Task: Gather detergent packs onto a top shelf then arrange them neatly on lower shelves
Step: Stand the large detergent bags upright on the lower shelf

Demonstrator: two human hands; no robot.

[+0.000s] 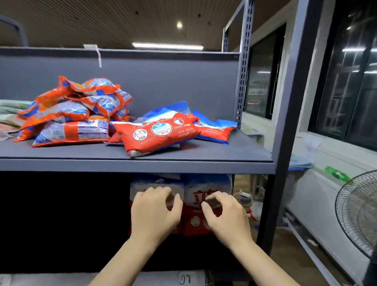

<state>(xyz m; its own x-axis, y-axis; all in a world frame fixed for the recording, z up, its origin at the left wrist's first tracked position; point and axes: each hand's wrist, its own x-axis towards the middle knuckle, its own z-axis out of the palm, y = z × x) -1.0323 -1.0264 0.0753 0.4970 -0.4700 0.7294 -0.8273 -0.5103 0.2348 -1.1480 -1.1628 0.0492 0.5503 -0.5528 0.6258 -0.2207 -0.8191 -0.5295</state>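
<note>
Both hands (190, 213) touch upright detergent packs (204, 200) beneath the top shelf (204, 165).

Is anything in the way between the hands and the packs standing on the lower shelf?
Nothing visible. The left hand and right hand are already on the two upright packs, below the top shelf.

Single head-worn wide-angle view, facing forward and slightly down, close to the shelf rack (129, 161), near arm's reach
</note>
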